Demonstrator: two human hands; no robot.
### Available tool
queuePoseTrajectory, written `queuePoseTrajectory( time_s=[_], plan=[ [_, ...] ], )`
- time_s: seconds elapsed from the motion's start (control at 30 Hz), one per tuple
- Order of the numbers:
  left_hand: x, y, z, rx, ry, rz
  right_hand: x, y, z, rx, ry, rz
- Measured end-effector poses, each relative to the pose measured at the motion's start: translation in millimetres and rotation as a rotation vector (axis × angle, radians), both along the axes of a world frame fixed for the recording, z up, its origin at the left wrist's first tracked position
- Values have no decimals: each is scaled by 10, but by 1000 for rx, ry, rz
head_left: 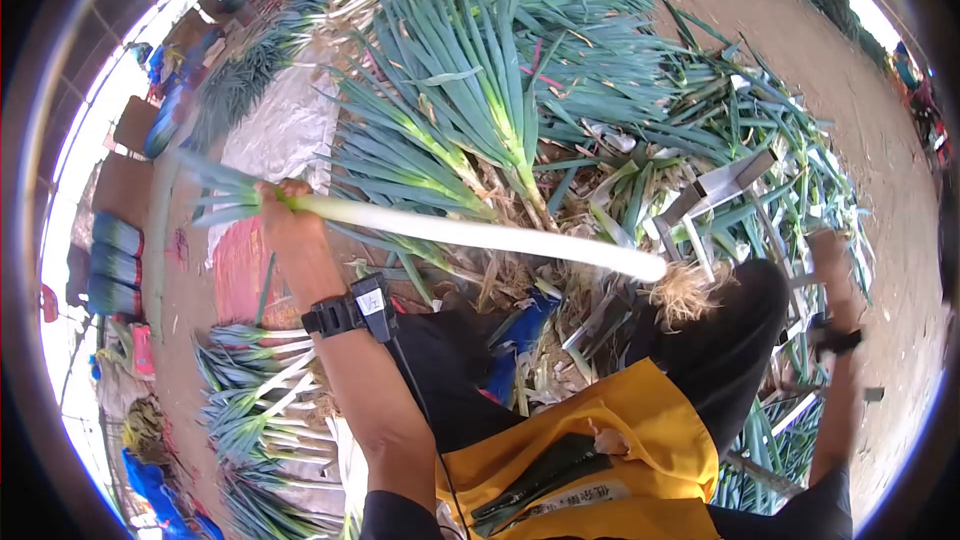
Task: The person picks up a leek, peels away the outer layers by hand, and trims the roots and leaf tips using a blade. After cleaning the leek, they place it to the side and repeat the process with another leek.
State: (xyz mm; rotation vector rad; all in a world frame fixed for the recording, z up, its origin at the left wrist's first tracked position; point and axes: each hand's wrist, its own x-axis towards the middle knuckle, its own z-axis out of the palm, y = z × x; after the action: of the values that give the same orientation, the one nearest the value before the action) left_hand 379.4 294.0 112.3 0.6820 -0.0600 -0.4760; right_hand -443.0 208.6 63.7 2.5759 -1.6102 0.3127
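My left hand (284,202) is closed around a leek (470,232) where its white stalk turns to green leaves. The leek stretches across in front of me, its leaves blurred past my fist and its hairy roots at the far end near my knee. Off to the right, my right hand (830,258) hangs over scattered leaf scraps, its fingers smeared. Beside that hand stands a metal frame (715,190) with a flat top piece. Trimmed leaves and peelings (560,335) lie between my legs.
A big heap of leeks (470,70) with roots and leaves rises ahead. Cleaned leeks (270,390) lie in rows at my left, near a pale sheet (280,125). Leaf waste (790,140) covers the ground at right. Stacked bundles (117,265) stand at far left.
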Motion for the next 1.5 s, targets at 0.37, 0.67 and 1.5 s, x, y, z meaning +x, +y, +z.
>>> queuePoseTrajectory(
  time_s=[0.37,0.67,1.5],
  plan=[
    [-276,17,33,43,-31,56,387,-604,778,-182,-334,-7],
    [-501,-186,29,62,71,-30,3626,359,842,499,-726,477],
    [-1164,-462,-206,-334,-19,-863,4860,532,136,1267,-1769,105]
  ],
)
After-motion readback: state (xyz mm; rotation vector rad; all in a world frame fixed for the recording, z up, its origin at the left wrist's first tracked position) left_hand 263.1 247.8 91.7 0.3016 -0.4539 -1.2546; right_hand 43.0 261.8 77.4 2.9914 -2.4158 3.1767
